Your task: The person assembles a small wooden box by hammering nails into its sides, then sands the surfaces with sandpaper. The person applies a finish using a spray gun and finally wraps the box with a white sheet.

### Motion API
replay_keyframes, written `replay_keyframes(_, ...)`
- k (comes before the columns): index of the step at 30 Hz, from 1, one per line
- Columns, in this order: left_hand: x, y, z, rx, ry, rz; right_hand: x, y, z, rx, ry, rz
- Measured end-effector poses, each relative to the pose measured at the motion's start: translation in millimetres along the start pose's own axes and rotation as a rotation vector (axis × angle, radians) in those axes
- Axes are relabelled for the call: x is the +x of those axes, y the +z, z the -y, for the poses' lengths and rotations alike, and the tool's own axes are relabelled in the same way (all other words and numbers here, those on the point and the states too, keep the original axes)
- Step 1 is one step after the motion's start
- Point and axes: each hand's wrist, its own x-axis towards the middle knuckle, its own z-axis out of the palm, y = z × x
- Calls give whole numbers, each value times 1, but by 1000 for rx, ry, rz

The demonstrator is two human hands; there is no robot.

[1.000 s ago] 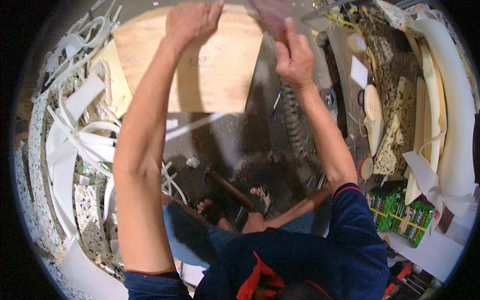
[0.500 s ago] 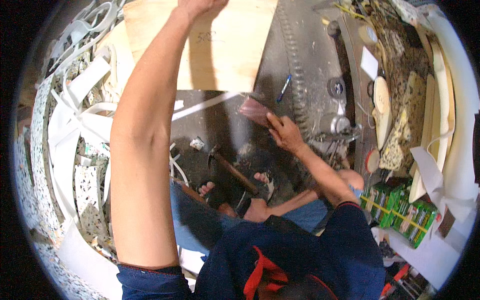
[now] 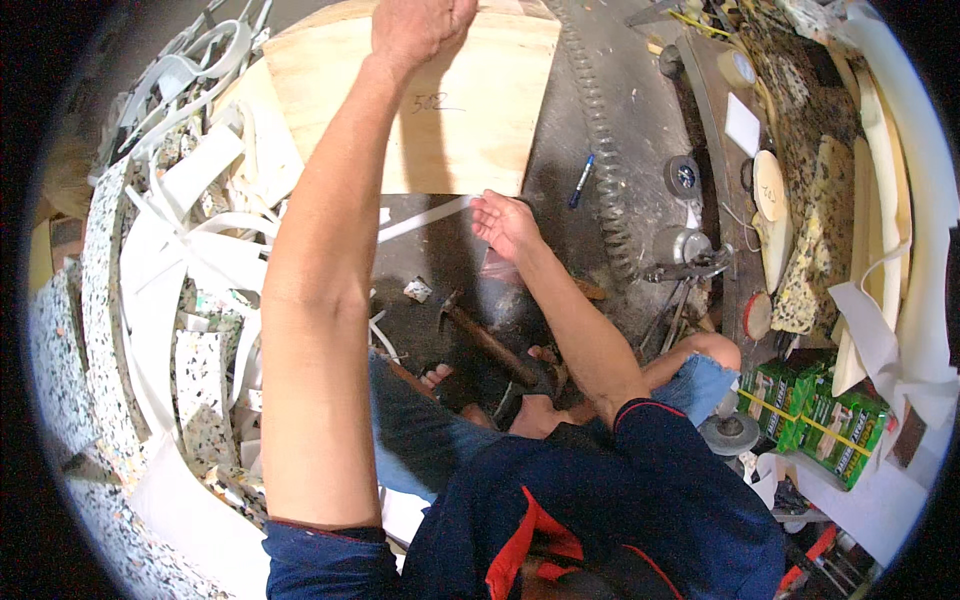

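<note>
Hands, bare, two. Left hand (image 3: pixel 424 30): over the far part of the board (image 3: pixel 490 130), fingers bent inward; whether gripping its edge, cannot tell. Right hand (image 3: pixel 506 226): at the board's near edge, fingers half curled; whether holding or touching anything, cannot tell. Board: pale wood, handwritten mark, lying ahead of the person, partly covered by the left arm. Pad (image 3: pixel 496 268): reddish brown, just below the right hand, partly hidden. Strip (image 3: pixel 420 220): white, running toward the right hand's fingers. Pen (image 3: pixel 582 180): blue, on the floor (image 3: pixel 640 130), right of the board. Hammer (image 3: pixel 490 343): wooden handle, near the feet. Foam offcuts (image 3: pixel 203 375): speckled, far left, among white strips. Tape roll (image 3: pixel 738 68): upper right. Packets (image 3: pixel 822 420): green, yellow-strapped, lower right.
</note>
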Motion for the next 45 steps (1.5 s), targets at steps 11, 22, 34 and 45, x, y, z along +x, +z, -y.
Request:
replay_keyframes(11,-27,-12,-5,-72,-42,146,-59,22,-44,-1170,126,596)
replay_keyframes(22,-47,-35,-2,-66,86,246,-37,-36,38,-420,-93,-269)
replay_keyframes(34,-52,-81,67,-298,-232,99,-26,34,66,-153,-454,2)
replay_keyframes(45,-207,-78,122,-808,-1040,-475,-93,227,196,-1149,-1046,112)
